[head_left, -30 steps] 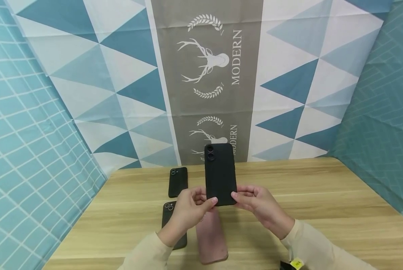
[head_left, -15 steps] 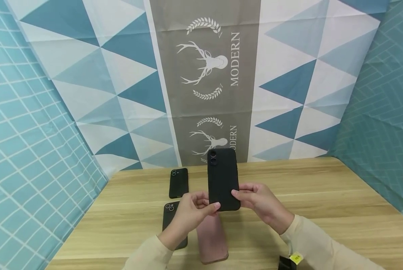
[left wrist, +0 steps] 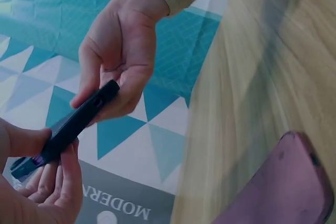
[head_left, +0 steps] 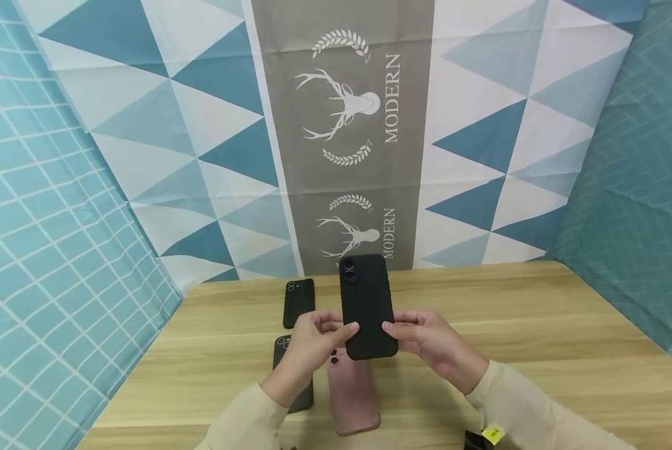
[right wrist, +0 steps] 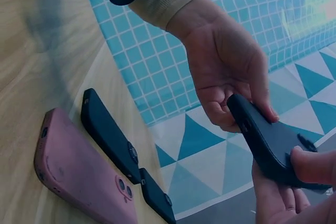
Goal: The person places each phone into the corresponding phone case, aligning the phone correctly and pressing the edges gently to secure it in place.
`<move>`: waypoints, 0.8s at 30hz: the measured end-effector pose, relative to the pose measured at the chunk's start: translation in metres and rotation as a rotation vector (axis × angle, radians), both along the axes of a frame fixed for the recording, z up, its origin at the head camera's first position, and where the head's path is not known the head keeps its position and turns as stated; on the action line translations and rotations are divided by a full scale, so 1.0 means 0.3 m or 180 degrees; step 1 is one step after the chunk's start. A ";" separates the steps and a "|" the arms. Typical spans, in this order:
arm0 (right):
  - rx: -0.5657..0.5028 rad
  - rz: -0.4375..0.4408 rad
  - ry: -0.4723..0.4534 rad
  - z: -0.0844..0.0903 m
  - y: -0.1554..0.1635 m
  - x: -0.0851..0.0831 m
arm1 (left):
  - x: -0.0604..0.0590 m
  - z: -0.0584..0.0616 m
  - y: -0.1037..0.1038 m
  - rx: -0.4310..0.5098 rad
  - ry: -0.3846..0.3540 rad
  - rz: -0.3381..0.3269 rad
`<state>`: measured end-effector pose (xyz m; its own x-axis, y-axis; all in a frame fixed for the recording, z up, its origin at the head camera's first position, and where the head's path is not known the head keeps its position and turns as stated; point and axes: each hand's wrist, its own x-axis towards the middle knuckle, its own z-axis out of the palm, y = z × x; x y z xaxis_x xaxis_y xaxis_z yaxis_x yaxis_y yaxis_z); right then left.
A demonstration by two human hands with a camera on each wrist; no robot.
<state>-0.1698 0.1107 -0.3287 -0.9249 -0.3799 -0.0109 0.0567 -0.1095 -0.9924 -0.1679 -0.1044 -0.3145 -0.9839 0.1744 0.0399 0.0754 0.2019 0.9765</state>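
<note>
Both hands: left hand and right hand pinch black phone case by its lower edges, upright above table.
Done: case lifted.
Left: pink phone lies directly below case; two black phones left of it.

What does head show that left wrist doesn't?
Only head: two black phones lying on the table, a far one and a near one partly behind the left arm, and the deer backdrop.
Only left wrist: the thin side edge of the held black phone, seen edge-on.
Both: left hand and right hand holding that phone above the wooden table, and the pink phone lying flat.
</note>
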 end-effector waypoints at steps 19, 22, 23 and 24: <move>0.0321 -0.0167 -0.0002 0.037 0.028 -0.025 | 0.013 -0.011 -0.010 -0.0233 -0.0203 -0.0427; 0.0292 -0.0138 -0.0016 0.037 0.024 -0.021 | 0.006 -0.001 -0.016 -0.0253 -0.0135 -0.0340; 0.0273 -0.0123 -0.0024 0.036 0.022 -0.020 | 0.003 0.002 -0.016 -0.0226 -0.0094 -0.0276; 0.0245 -0.0107 -0.0036 0.033 0.019 -0.019 | 0.001 0.004 -0.015 -0.0180 -0.0047 -0.0209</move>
